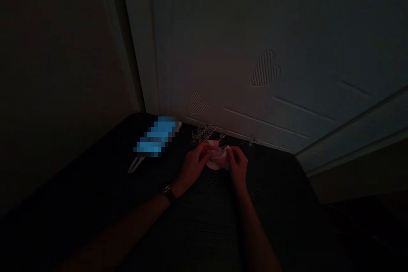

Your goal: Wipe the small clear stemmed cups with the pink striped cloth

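Observation:
In the dim light, a pink-and-white cloth (216, 165) is bunched between my two hands over the dark table. My left hand (193, 165) has its fingertips closed on what looks like a small clear glass (211, 151), partly covered by the cloth. The fingers of my right hand (238, 165) are pinched around the cloth's right side. Just beyond my hands stand several small stemmed glasses (201, 133), grouped close together near the wall. Another small glass (250, 142) is farther right, past my right hand.
A lit tablet or phone (157, 137), its screen blurred out, lies at the left with a pale strap or cable (135, 164) beside it. A white panel (223, 72) with raised hearts rises behind the dark table (191, 221). A wall stands left.

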A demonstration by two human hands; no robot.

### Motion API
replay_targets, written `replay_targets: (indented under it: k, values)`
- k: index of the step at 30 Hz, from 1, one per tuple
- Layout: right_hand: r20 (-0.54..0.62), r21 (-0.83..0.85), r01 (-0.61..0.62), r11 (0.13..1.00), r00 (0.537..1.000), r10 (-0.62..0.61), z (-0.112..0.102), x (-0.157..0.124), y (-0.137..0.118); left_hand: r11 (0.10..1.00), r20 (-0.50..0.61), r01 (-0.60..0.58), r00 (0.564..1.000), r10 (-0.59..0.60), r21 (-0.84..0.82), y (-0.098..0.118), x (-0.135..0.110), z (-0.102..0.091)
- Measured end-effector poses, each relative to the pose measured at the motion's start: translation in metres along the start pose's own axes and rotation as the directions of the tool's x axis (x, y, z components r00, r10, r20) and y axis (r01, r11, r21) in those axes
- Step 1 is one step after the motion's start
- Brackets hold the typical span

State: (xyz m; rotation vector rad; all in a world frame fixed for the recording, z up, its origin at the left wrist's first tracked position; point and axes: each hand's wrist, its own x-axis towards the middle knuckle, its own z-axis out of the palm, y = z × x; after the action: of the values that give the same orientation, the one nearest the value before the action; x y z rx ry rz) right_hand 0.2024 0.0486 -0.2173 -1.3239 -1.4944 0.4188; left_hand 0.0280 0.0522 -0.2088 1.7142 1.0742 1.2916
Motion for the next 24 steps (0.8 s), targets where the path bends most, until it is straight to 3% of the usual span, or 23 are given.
replay_targets:
  k: [10, 24]
  values:
    - [-0.016, 0.040, 0.054, 0.998, 0.998, -0.053, 0.0007, 0.0013, -0.0091, 1.000, 0.000, 0.025, 1.000, -0.025, -0.005, -0.0041, 0.0005, 0.0022]
    - [-0.065, 0.157, 0.026, 0.987, 0.998, -0.016, 0.0018, 0.0032, -0.0015, 0.998, 0.003, 0.040, 0.999, -0.039, -0.048, -0.0071, 0.0018, 0.0021]
